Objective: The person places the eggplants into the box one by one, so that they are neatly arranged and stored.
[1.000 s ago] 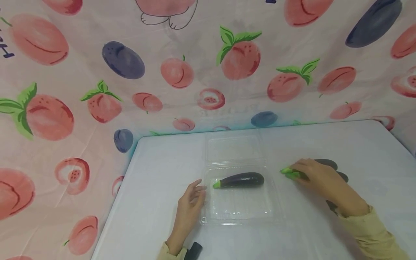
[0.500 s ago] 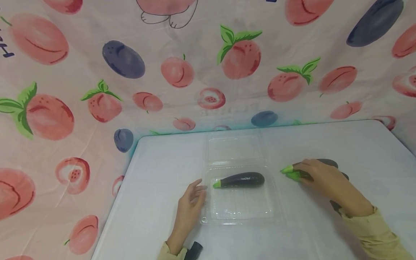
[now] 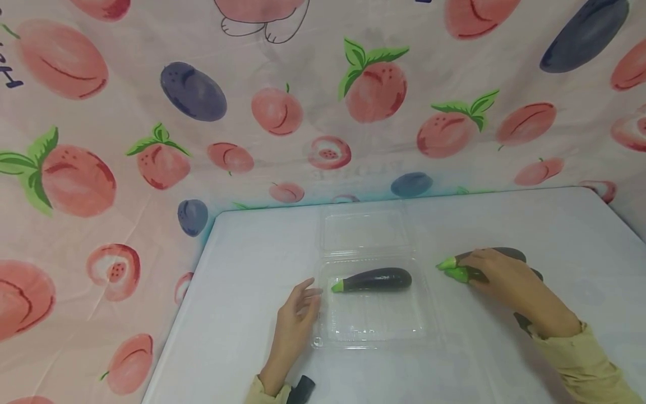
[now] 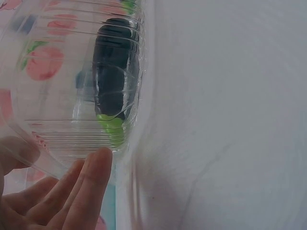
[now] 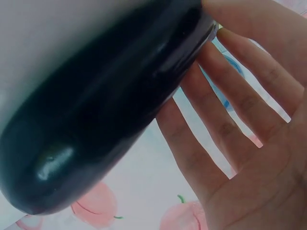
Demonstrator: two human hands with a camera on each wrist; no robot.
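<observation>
A dark purple eggplant point(image 3: 378, 279) with a green cap lies in the far half of a clear plastic clamshell container point(image 3: 373, 340), whose lid point(image 3: 363, 230) is folded back. Against the container's left rim rests my left hand point(image 3: 296, 314), fingers fairly straight; in the left wrist view its fingertips point(image 4: 100, 155) touch the clear wall. To the right of the container, two more eggplants lie side by side, the farther one point(image 3: 510, 253) and the nearer one point(image 3: 457, 274). My right hand point(image 3: 504, 286) holds the nearer eggplant by its neck, thumb and fingers on opposite sides, and covers its middle.
All this is on a white table point(image 3: 242, 264). A fruit-printed cloth point(image 3: 282, 56) hangs behind and on the left. By the left cuff shows a black cylinder point(image 3: 301, 389), and under the right wrist a dark object point(image 3: 522, 321), only partly visible.
My right hand has shifted slightly right and toward me, so the farther eggplant's green cap and neck show more. The left hand and the container have stayed put.
</observation>
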